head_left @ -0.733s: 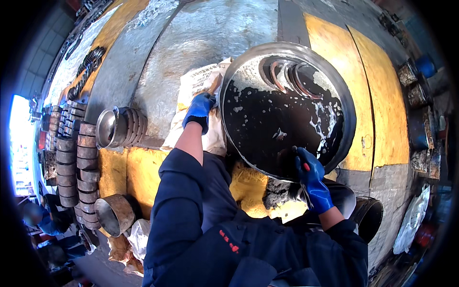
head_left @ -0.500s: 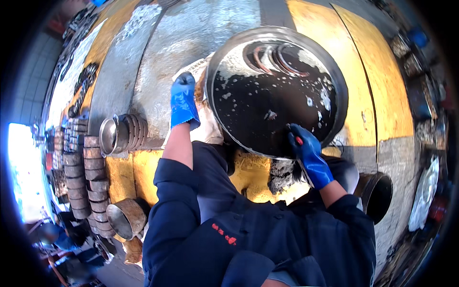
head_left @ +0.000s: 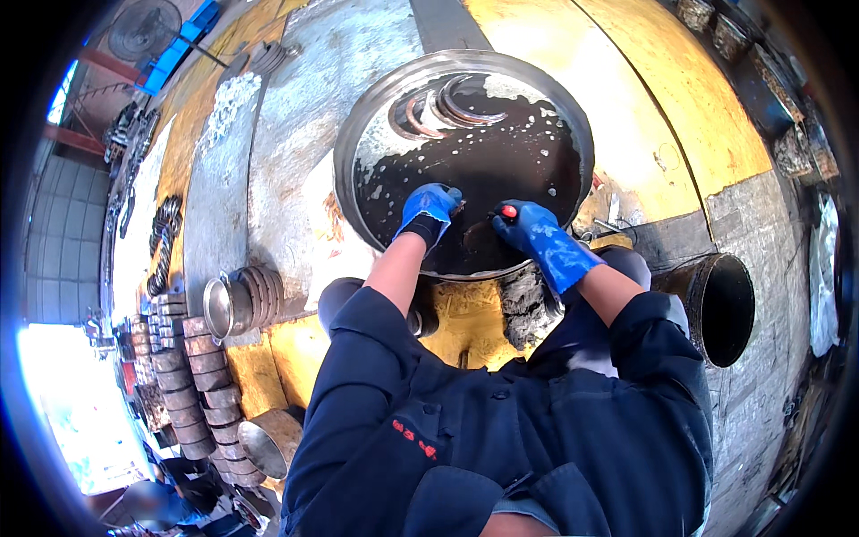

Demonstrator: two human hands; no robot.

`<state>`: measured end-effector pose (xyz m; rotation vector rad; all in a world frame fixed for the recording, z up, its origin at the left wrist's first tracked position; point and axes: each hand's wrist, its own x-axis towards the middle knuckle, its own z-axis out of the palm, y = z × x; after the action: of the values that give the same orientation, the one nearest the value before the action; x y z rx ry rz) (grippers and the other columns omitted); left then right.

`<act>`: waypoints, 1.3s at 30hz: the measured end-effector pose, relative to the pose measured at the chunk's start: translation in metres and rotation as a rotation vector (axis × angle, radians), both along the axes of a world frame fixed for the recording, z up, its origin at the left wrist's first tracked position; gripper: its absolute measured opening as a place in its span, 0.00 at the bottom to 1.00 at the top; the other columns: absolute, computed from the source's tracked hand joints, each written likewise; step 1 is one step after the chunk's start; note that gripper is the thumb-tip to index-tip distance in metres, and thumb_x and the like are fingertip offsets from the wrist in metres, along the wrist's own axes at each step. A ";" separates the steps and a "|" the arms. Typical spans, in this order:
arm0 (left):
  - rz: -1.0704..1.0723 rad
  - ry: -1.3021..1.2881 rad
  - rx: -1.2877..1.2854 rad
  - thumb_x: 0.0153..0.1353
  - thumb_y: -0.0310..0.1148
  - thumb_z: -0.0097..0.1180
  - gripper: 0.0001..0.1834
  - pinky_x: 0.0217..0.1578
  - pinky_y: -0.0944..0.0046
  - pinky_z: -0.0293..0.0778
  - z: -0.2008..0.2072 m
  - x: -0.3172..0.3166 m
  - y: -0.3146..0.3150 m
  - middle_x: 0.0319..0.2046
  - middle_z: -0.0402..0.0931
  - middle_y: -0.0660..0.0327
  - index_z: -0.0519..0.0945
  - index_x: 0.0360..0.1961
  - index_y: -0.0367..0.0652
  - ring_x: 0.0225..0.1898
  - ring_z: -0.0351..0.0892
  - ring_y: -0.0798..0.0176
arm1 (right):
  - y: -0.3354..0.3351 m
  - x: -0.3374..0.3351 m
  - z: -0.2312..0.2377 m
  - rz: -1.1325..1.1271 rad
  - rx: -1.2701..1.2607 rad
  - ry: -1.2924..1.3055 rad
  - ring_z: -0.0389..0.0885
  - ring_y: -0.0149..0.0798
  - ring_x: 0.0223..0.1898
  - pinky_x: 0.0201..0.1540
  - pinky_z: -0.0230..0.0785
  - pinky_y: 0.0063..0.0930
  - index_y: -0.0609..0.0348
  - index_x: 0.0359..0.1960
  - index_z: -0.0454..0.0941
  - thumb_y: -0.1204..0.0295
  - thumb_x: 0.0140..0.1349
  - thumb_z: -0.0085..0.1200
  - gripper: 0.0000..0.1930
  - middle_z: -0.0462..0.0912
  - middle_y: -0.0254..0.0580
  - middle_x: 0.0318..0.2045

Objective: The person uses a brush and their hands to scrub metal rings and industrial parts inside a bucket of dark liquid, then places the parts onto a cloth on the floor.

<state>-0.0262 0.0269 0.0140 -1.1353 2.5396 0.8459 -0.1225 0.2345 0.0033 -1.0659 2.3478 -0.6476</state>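
A wide round metal basin (head_left: 586,148) of dark liquid stands in front of my knees. Several curved metal rings (head_left: 465,112) lie partly in the liquid near its far side. My left hand (head_left: 429,211), in a blue rubber glove, is over the near part of the basin with its fingers curled; what they hold, if anything, is lost against the dark liquid. My right hand (head_left: 541,242), gloved the same, is closed round a red-handled tool (head_left: 509,211) at the near right of the basin. Only the handle's end shows; the tool's working part is hidden.
Stacks of rusty rings (head_left: 188,394) stand at the left, near a shiny metal ring stack (head_left: 231,304). A wide pipe piece (head_left: 264,443) lies lower left. A dark open cylinder (head_left: 720,309) is by my right knee. Pale cloth (head_left: 335,255) lies left of the basin.
My left hand has moved right, from the pale cloth beside the basin to over the liquid. My right hand keeps the red-handled tool and has come closer to the left hand. The view has shifted.
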 end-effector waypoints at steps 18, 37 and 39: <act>0.335 0.406 0.735 0.72 0.39 0.57 0.14 0.48 0.63 0.78 0.040 0.047 -0.036 0.48 0.86 0.60 0.84 0.51 0.42 0.49 0.84 0.65 | -0.045 -0.033 0.010 -0.312 -0.132 -0.028 0.85 0.56 0.48 0.50 0.77 0.46 0.49 0.45 0.87 0.44 0.63 0.53 0.24 0.88 0.52 0.41; 0.190 0.564 0.813 0.72 0.35 0.58 0.21 0.51 0.60 0.77 0.029 0.036 -0.014 0.49 0.85 0.61 0.78 0.62 0.39 0.49 0.82 0.65 | -0.069 -0.042 -0.036 -0.435 -0.219 -0.387 0.87 0.55 0.39 0.45 0.78 0.43 0.59 0.42 0.86 0.52 0.61 0.58 0.22 0.87 0.56 0.34; 0.330 0.541 0.856 0.72 0.36 0.58 0.23 0.50 0.58 0.79 0.020 0.034 -0.024 0.51 0.84 0.60 0.75 0.65 0.39 0.51 0.83 0.62 | -0.071 -0.040 -0.033 -0.509 -0.107 -0.271 0.88 0.49 0.38 0.43 0.78 0.39 0.59 0.45 0.86 0.53 0.63 0.57 0.22 0.89 0.53 0.35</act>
<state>0.0079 0.0027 0.0342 -1.1015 1.8925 2.2810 -0.1626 0.1632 -0.0295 -0.3741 2.3636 -1.0368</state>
